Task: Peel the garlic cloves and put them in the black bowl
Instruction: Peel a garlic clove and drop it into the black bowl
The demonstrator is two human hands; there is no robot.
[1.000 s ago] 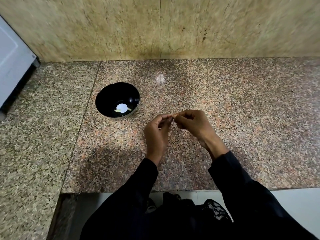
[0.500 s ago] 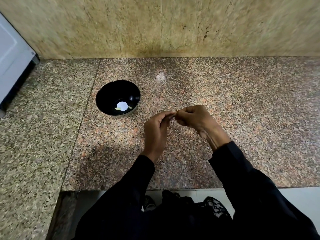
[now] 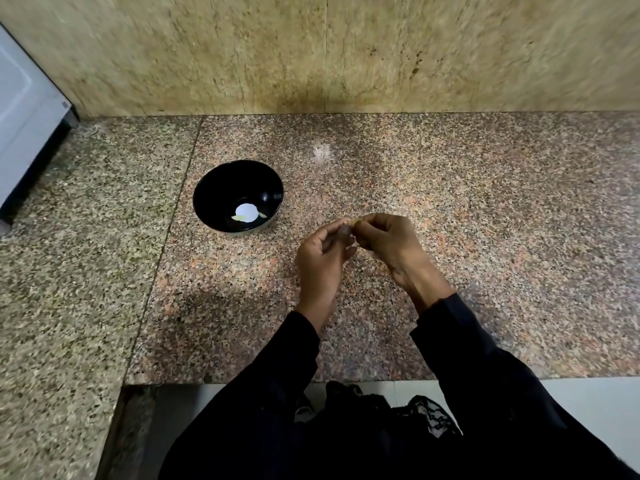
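Observation:
The black bowl [image 3: 211, 199] stands on the granite counter, left of my hands. Small pale pieces lie at its bottom beside a bright reflection. My left hand [image 3: 323, 258] and my right hand [image 3: 391, 244] meet fingertip to fingertip above the counter, to the right of the bowl. Together they pinch a small garlic clove [image 3: 354, 222], of which only a pale sliver shows between the fingertips. The rest of the clove is hidden by my fingers.
The speckled granite counter [image 3: 485, 220] runs to a stone wall [image 3: 311, 53] at the back. A white appliance [image 3: 24, 116] stands at the far left. The counter's front edge lies just below my forearms, with dark clothing beneath.
Both hands stayed joined on the clove and drifted slightly away from me. My fingertips shifted a little against each other.

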